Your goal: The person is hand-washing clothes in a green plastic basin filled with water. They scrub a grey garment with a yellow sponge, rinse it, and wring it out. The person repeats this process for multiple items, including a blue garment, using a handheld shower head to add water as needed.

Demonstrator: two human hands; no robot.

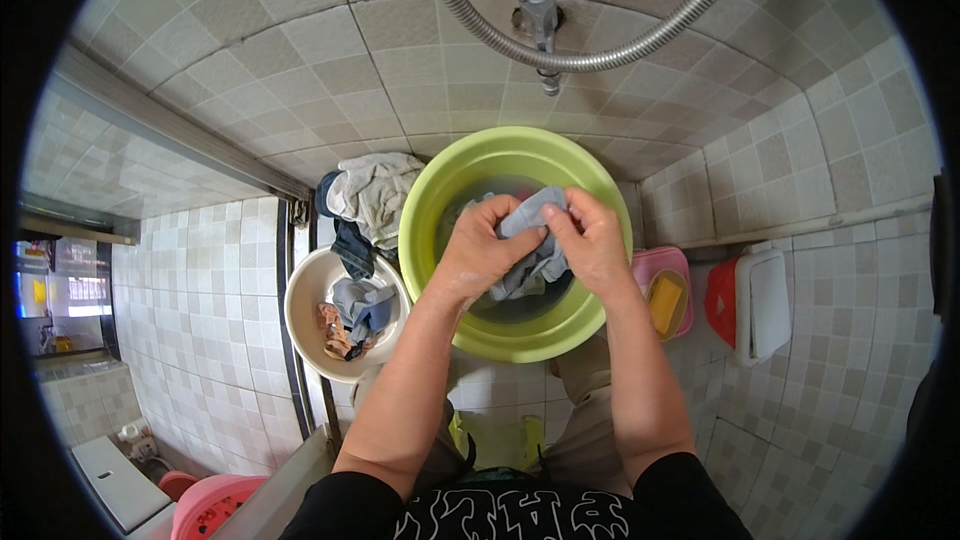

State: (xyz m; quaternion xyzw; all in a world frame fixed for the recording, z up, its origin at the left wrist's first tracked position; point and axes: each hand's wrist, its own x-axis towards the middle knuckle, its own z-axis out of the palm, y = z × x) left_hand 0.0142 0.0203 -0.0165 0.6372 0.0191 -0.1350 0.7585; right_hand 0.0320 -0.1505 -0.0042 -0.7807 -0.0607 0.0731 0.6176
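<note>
A wet grey-blue cloth garment (pixel 534 214) is stretched between my two hands over a large lime-green plastic basin (pixel 427 277). My left hand (pixel 481 246) grips its left side, and my right hand (pixel 592 236) pinches the right side with thumb and fingers. The lower part of the cloth hangs down to the murky water (pixel 517 309) in the basin. More fabric shows under and behind my hands, including a reddish patch; its shape is mostly hidden.
A cream basin (pixel 300 319) with several garments stands left, beside piled laundry (pixel 379 191). A yellow soap bar (pixel 664 303) lies in a dish by a pink container (pixel 679 262). Farther right is a red-and-white bin (pixel 761 304). A metal shower hose (pixel 592 61) loops before a wall tap (pixel 540 15).
</note>
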